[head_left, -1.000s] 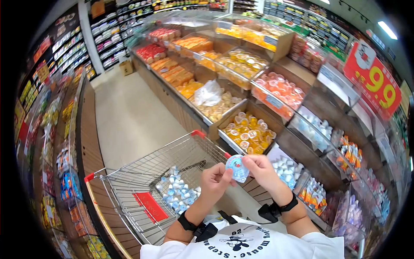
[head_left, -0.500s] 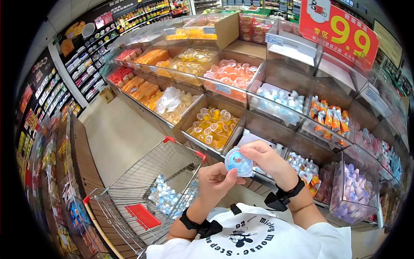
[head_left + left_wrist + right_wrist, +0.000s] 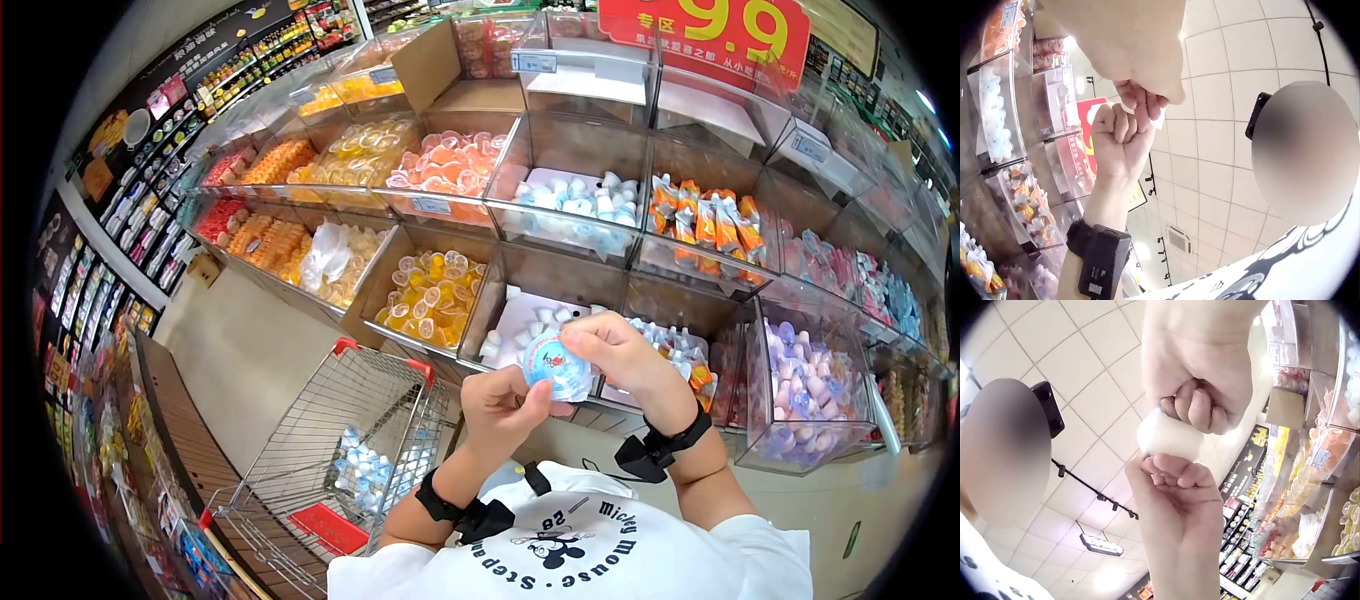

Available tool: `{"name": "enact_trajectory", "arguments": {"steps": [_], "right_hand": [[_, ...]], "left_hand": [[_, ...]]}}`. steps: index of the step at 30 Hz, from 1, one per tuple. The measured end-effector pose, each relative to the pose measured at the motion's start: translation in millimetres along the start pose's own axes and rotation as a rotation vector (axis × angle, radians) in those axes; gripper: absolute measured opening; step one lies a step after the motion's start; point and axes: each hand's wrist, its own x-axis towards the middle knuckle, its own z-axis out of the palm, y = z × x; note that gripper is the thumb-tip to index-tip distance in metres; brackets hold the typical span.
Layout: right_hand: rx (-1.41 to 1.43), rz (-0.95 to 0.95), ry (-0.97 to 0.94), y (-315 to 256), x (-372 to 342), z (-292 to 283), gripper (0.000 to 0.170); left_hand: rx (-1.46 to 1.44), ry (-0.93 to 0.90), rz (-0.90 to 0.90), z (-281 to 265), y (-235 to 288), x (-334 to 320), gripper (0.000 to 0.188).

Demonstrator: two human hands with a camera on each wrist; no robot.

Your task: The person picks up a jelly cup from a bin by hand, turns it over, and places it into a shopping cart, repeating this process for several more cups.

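Note:
A small round cup with a blue and white printed lid (image 3: 556, 368) is held between both hands in the head view. The left hand (image 3: 500, 408) grips it from the left, thumb on its lower edge. From the right, the right hand (image 3: 622, 358) pinches its upper edge between thumb and finger. The cup's pale white body (image 3: 1169, 436) shows between the two hands in the right wrist view. In the left wrist view the hands largely hide it.
A shopping cart (image 3: 345, 345) with blue-and-white cups (image 3: 362, 470) stands at the lower left. Ahead are clear bins of yellow cups (image 3: 430, 298), white-and-blue pieces, orange pouches (image 3: 708, 222) and purple-pink pieces (image 3: 812, 385). A red price sign (image 3: 715, 35) hangs above; another shelf runs along the left.
The head view has turned right, so the bins and cart have shifted left in it. Both hands still hold the cup, its lid tilted slightly differently.

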Motion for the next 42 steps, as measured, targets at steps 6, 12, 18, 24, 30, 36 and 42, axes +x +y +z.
{"name": "enact_trajectory", "arguments": {"steps": [6,12,18,24,30,36,42], "right_hand": [[-0.244,0.071,0.244,41.9,26.3,-4.7,0.029],[-0.833,0.16,0.501,208.2,56.5,-89.0,0.034],[-1.237,0.497,0.52,248.7,74.8,-81.9,0.034],[-0.644,-0.25,-0.008,79.1,171.9,112.7,0.024],[-0.274,-0.535,-0.742,49.8,244.1,226.1,0.021],[-0.165,-0.637,-0.621,101.6,334.0,304.9,0.027],[-0.151,-0.85,-0.187,138.9,393.8,284.7,0.004]], "left_hand": [[0.045,0.011,-0.327,-41.5,-39.7,10.4,0.022],[0.177,0.065,-0.676,-150.6,-102.9,-47.6,0.022],[0.254,0.524,-0.933,-283.3,-125.8,-194.0,0.025],[0.315,0.88,-1.083,-364.0,-140.2,-298.1,0.022],[0.315,0.893,-1.16,-412.2,-197.9,-358.1,0.021],[0.165,1.006,-1.299,-455.4,-239.5,-396.6,0.023],[0.337,1.057,-1.259,-531.4,-287.5,-413.0,0.021]]}}
